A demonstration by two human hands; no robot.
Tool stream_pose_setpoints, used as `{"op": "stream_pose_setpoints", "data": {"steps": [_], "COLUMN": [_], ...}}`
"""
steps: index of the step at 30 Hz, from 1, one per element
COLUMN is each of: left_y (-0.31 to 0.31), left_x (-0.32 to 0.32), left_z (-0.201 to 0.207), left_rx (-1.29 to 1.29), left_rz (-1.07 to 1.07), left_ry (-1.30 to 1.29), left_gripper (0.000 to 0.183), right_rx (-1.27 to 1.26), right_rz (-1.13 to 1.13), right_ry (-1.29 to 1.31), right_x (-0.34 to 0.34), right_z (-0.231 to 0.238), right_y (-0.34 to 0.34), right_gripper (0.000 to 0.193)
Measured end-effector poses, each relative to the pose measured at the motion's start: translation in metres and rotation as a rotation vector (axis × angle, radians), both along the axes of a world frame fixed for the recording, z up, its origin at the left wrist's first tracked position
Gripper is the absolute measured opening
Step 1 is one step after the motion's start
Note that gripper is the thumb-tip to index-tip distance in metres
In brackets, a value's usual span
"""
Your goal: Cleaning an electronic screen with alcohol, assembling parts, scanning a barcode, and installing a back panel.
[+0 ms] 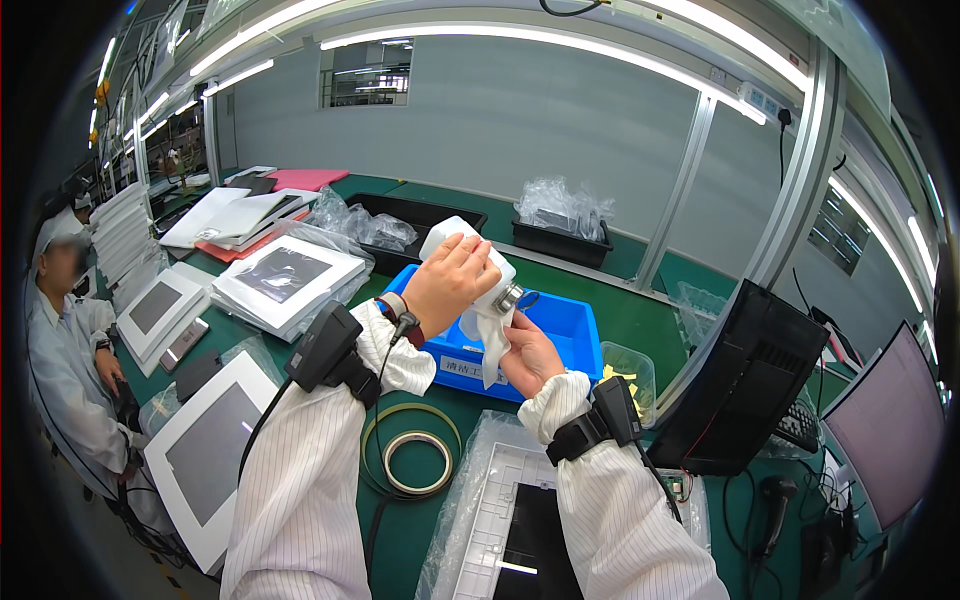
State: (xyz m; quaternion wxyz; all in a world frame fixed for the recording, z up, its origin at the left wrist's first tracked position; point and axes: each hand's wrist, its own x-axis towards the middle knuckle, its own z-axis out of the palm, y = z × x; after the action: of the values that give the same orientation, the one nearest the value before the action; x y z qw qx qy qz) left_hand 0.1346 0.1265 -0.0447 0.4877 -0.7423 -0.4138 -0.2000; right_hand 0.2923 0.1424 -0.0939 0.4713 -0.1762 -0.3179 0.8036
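My left hand point(452, 285) grips a white plastic bottle point(443, 232) with a metal neck point(509, 298), tilted so the neck points down and to the right. Between the fingers of my right hand point(532, 355) is a white cloth point(492, 345), which hangs down by the bottle's neck. Whether cloth and neck touch is hard to make out. Both hands are above the front part of a blue bin point(590, 350) with a label on its front wall. Below my right forearm lies a white frame point(478, 550) with a dark panel, on clear plastic film.
Tape rolls point(387, 462) lie left of the frame. White-framed panels point(290, 272) are stacked at left, near a seated co-worker point(70, 300). Black trays point(560, 240) with plastic bags stand behind. At right are a clear tub point(640, 375), a black computer case point(745, 385) and a monitor point(885, 430).
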Motion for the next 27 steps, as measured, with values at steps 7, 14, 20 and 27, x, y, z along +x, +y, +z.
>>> {"op": "stream_pose_setpoints", "data": {"steps": [7,14,20,27], "left_y": [0.0,-0.002,-0.001,-0.004], "left_x": [0.0,0.001,0.001,0.009], "left_z": [0.002,0.008,0.008,0.009], "left_rx": [0.007,0.009,0.008,-0.24], "left_rz": [0.0,-0.017,-0.005,-0.085], "left_ry": [-0.003,0.011,0.018,-0.349], "left_gripper": [0.022,0.021,0.019,0.04], "right_rx": [0.003,-0.001,0.002,0.015], "right_rz": [-0.004,-0.001,0.001,-0.026], "right_ry": [-0.019,-0.01,-0.02,0.074], "right_x": [-0.001,-0.001,-0.002,0.001], "right_z": [0.001,0.002,0.003,0.002], "right_y": [0.0,-0.001,-0.003,0.004], "right_gripper": [0.036,0.037,0.038,0.041]}}
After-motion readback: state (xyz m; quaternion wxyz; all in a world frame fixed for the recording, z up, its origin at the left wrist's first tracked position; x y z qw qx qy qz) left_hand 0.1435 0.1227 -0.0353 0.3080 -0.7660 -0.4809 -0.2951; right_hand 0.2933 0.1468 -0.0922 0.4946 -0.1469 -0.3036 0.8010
